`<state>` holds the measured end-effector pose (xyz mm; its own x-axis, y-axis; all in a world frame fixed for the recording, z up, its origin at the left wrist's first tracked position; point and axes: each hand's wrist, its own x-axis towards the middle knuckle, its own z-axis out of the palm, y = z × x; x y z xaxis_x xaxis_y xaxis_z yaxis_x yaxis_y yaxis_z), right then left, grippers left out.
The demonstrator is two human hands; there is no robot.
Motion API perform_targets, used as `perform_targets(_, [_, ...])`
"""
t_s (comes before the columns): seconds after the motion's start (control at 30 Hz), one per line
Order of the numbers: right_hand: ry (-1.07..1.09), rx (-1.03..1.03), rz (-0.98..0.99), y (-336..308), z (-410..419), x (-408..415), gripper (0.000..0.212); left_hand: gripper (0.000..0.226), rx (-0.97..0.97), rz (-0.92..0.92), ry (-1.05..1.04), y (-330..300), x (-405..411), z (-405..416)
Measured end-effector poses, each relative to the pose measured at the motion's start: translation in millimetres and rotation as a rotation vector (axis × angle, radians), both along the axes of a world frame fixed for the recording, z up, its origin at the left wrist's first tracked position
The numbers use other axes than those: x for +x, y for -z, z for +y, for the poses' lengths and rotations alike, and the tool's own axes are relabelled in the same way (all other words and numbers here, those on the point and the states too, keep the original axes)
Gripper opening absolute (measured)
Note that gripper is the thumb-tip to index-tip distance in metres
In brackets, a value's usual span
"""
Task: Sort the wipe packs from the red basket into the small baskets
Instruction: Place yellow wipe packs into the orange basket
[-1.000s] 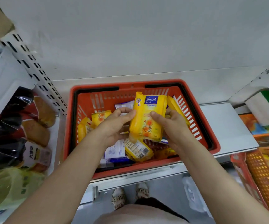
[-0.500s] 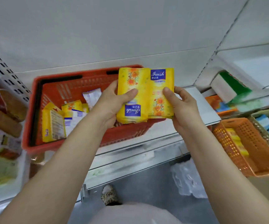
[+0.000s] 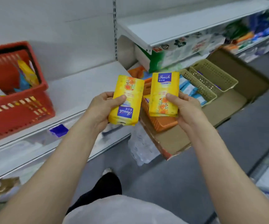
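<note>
My left hand (image 3: 104, 107) grips one yellow wipe pack (image 3: 127, 97) with its blue label at the bottom, upside down. My right hand (image 3: 184, 107) grips a second yellow wipe pack (image 3: 164, 92) with the label at the top. Both packs hover over the orange small basket (image 3: 160, 122), which sits in a cardboard tray. Two tan small baskets (image 3: 211, 78) lie further right in that tray; one holds blue and white packs. The red basket (image 3: 17, 109) stands on the white shelf at the far left with several packs still inside.
The cardboard tray (image 3: 224, 110) juts out from a lower shelf. A white shelf board (image 3: 171, 28) hangs above it with green and white boxes (image 3: 158, 59) underneath. Grey floor and my shoe lie below; more goods line the right edge.
My view has swung right from the red basket to the small baskets. Both hands carried the two yellow packs along and pulled them apart, one in each hand.
</note>
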<state>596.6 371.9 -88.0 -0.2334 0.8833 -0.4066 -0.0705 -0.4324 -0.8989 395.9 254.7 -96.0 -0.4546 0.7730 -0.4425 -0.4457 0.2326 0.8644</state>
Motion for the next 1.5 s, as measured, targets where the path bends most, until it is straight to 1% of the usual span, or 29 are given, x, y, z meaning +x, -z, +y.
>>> perform_targets(0.1, [0.041,0.016,-0.002,8.9,40.0,28.6,0.04,0.03,-0.01,0.019,0.01,7.3,17.0,34.2])
perform_targets(0.2, [0.024,0.043,-0.032,20.7,84.4,45.5,0.029,0.032,-0.041,0.055,0.022,24.3,23.2,73.5])
perform_targets(0.27, [-0.001,0.043,-0.073,28.2,116.0,49.2,0.027,0.033,-0.074,0.074,0.026,38.5,23.3,101.3])
perform_targets(0.33, [-0.054,0.043,-0.133,36.2,146.0,46.8,0.027,0.035,-0.109,0.071,0.003,51.1,24.9,126.4])
perform_targets(0.47, [-0.242,0.075,-0.306,64.1,199.7,39.2,0.03,0.037,-0.17,0.081,-0.016,66.8,30.6,170.6])
perform_targets(0.53, [-0.375,0.09,-0.42,87.2,220.9,33.6,0.032,0.041,-0.221,0.109,-0.033,71.8,28.6,184.5])
perform_targets(0.6, [-0.561,0.128,-0.593,113.8,236.5,28.0,0.037,0.041,-0.277,0.149,-0.08,77.3,23.0,191.2])
perform_targets(0.67, [-0.829,0.22,-0.807,139.6,249.9,21.1,0.048,0.04,-0.326,0.178,-0.134,82.7,17.3,192.5])
perform_targets(0.73, [-1.137,0.311,-0.967,162.8,257.0,14.0,0.053,0.04,-0.36,0.164,-0.182,90.1,14.4,190.9])
perform_targets(0.8, [-1.376,0.375,-1.052,185.3,261.8,6.8,0.052,0.043,-0.411,0.141,-0.228,98.8,17.4,187.0])
perform_targets(0.87, [-1.542,0.424,-1.108,201.6,266.6,-2.1,0.049,0.043,-0.445,0.116,-0.291,107.0,26.4,181.9])
perform_targets(0.97, [-1.68,0.489,-1.148,211.5,286.4,-8.9,0.046,0.039,-0.48,0.085,-0.374,118.0,50.4,177.9])
perform_targets(1.07, [-1.823,0.611,-1.184,216.1,312.0,-12.1,0.046,0.036,-0.482,0.046,-0.479,128.6,74.5,177.9])
perform_targets(1.23, [-2.04,0.668,-1.102,230.1,311.4,-16.8,0.046,0.042,-0.524,0.02,-0.572,137.3,99.8,181.6])
perform_targets(1.3, [-2.058,0.67,-1.093,237.8,306.0,-15.0,0.044,0.043,-0.544,0.023,-0.575,138.7,104.9,180.9])
perform_targets(1.37, [-2.049,0.728,-1.088,243.5,303.4,-11.2,0.042,0.045,-0.562,0.039,-0.571,139.1,106.5,180.3])
perform_targets(1.5, [-1.938,0.962,-1.115,245.8,291.6,0.8,0.028,0.045,-0.606,0.091,-0.538,138.0,105.7,185.5])
